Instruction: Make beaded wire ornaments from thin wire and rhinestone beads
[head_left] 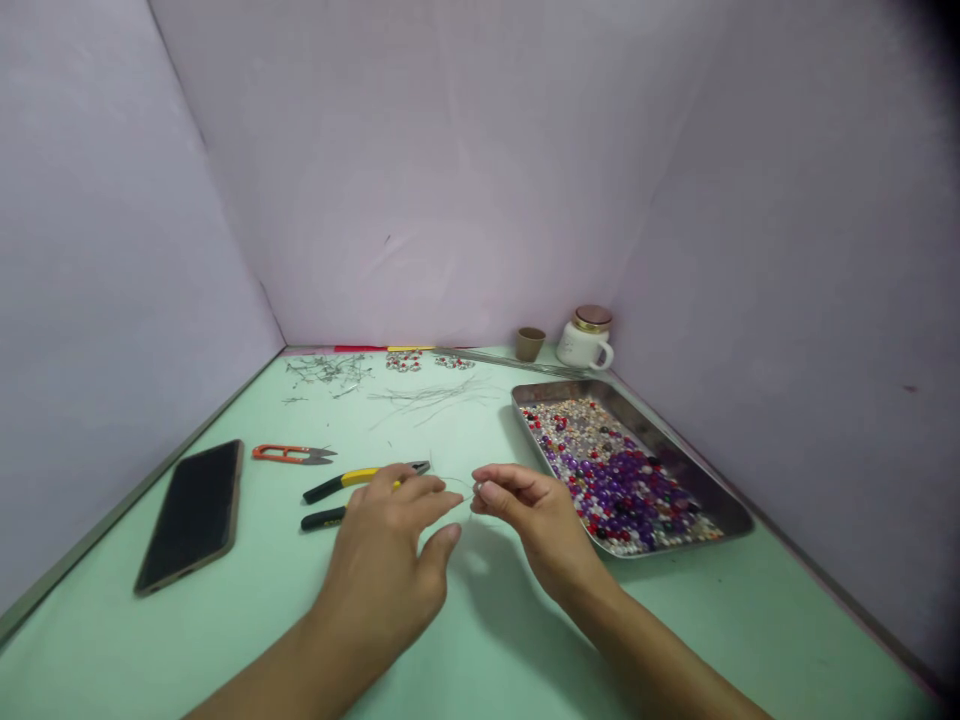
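Note:
My right hand [540,525] pinches a thin wire [459,483] between thumb and fingertips, above the green tabletop. The wire curves out to the left; whether a small bead sits at the pinch I cannot tell. My left hand [397,545] is open, back up, its thumb apart from the index finger. That index fingertip points at the wire close to my right fingertips; whether they touch is unclear. Partly hidden behind my left hand lie pliers [324,490] with yellow and black handles.
Right of my hands stands a metal tray [645,400] of mixed beads. At left lie a phone [193,515] and orange thread snips [289,455]. Farther back are loose wires [427,397], wire pieces [330,370], beaded pieces [403,361], a small brown cup [530,345] and a lidded white mug [581,347].

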